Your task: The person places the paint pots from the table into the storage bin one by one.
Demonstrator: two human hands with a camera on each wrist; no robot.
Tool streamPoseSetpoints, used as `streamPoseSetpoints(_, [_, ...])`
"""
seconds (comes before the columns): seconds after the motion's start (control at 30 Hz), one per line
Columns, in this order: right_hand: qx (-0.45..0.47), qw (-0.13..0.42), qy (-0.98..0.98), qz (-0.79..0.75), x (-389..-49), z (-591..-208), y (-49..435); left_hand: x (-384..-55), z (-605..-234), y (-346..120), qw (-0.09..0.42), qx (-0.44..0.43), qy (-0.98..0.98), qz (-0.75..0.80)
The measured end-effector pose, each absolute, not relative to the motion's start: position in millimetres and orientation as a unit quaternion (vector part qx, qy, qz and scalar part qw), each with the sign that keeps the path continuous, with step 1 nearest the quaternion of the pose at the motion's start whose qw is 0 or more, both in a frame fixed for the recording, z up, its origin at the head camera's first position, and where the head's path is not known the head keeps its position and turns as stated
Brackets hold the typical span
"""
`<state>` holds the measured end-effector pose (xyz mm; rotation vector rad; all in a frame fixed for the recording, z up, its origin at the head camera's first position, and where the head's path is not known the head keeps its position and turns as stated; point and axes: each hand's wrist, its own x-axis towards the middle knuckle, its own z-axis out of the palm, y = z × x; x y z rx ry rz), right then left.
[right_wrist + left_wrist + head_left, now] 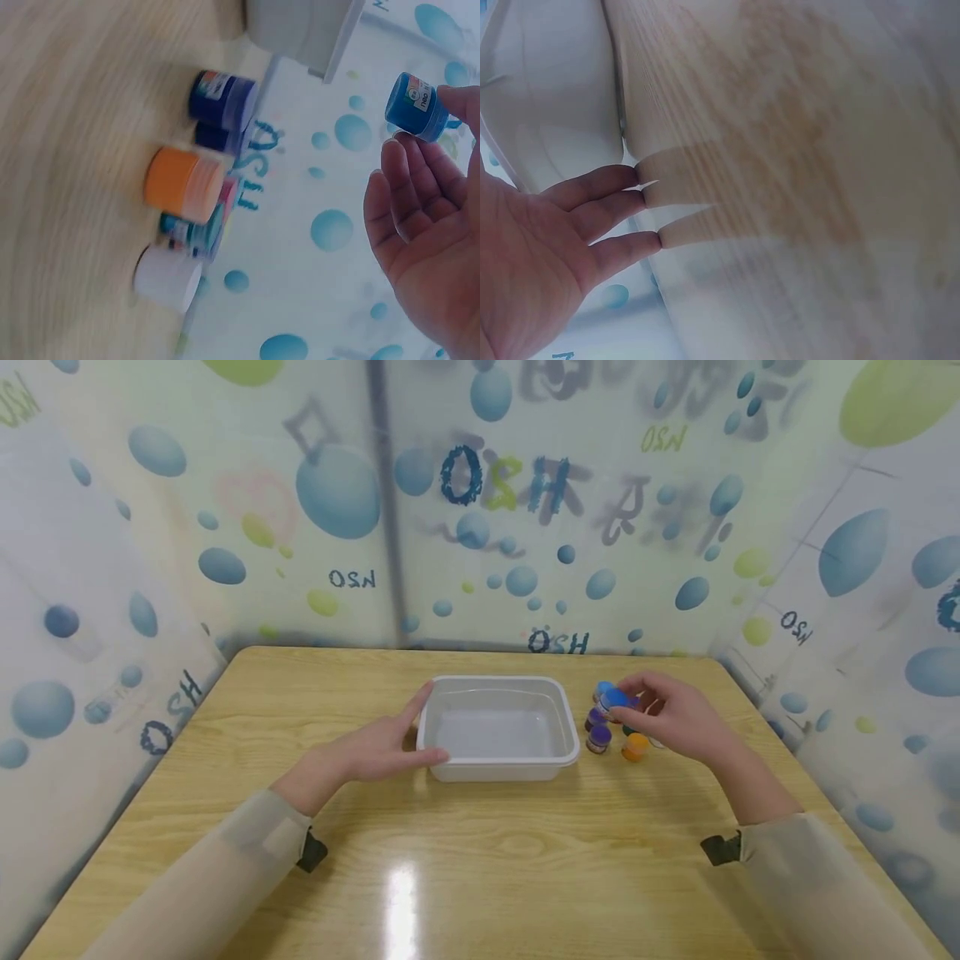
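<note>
My left hand [367, 749] rests at the left end of a white plastic basin [495, 772]. Its thumb lies by the near rim, and the other fingers reach along the left side, fairly straight in the left wrist view. Nothing is visible inside the basin. To the right of it, my right hand [678, 717] pinches a small blue paint jar [411, 105] between thumb and fingertips, lifted above the table. Below stand other paint jars: an orange jar [180, 182], a dark purple jar [219, 99], a white-looking jar [168, 277] and a teal jar [202, 231], partly hidden.
A light blue jar [603, 688] stands at the back of the cluster. The wooden table [480, 852] stretches toward me and to both sides. Patterned curtain-like walls [480, 560] with blue and green drops enclose its back and sides.
</note>
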<state>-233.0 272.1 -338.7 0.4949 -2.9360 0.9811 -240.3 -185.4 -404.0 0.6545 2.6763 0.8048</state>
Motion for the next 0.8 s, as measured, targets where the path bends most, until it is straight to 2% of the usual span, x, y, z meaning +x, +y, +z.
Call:
streamPoseSetpoints(0.4, [0.177, -0.008, -0.922, 0.343, -260.4, -335.2, 212.8, -242.2, -408.0, -185.1, 0.131, 0.229, 0.923, 0.28])
streamPoseSetpoints(0.8, [0.232, -0.026, -0.9, 0.369, -285.7, -349.6, 158.9, -242.5, -408.7, -184.8, 0.136, 0.227, 0.924, 0.276])
